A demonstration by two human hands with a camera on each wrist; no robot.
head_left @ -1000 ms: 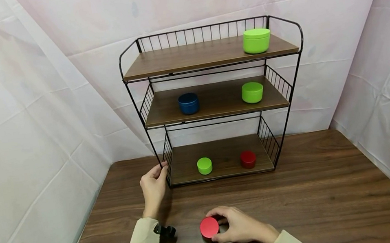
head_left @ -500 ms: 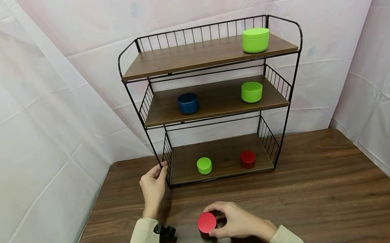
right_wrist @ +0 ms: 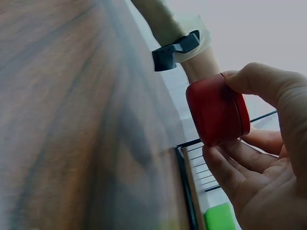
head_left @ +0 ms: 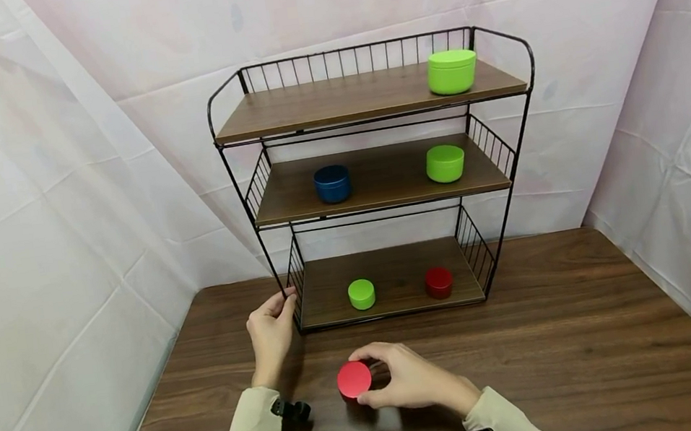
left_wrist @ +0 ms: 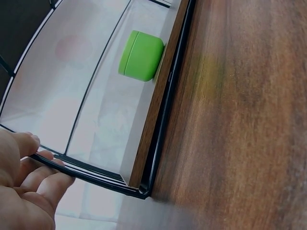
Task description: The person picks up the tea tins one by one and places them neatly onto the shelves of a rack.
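My right hand (head_left: 406, 378) pinches a red round tin (head_left: 354, 379) between thumb and fingers, in front of the rack; in the right wrist view the tin (right_wrist: 216, 110) hangs above the tabletop. With thumb and fingers my left hand (head_left: 272, 331) grips the front left post of the black wire rack (head_left: 270, 262), just above its foot. On the bottom shelf (head_left: 391, 264) stand a small green tin (head_left: 362, 294) and a dark red tin (head_left: 439, 282). The left wrist view shows the left hand (left_wrist: 29, 187) round the thin black bar, with a green tin (left_wrist: 141, 56) beyond.
A blue tin (head_left: 333, 184) and a green tin (head_left: 445, 164) sit on the middle shelf (head_left: 388, 166). Another, larger green tin (head_left: 452, 72) is at the right of the top shelf (head_left: 330, 101). White cloth (head_left: 64, 172) hangs behind and beside the wooden table (head_left: 596, 328).
My right hand has carried the red tin forward and slightly left, lifting it off the tabletop. The left hand keeps its grip on the rack post.
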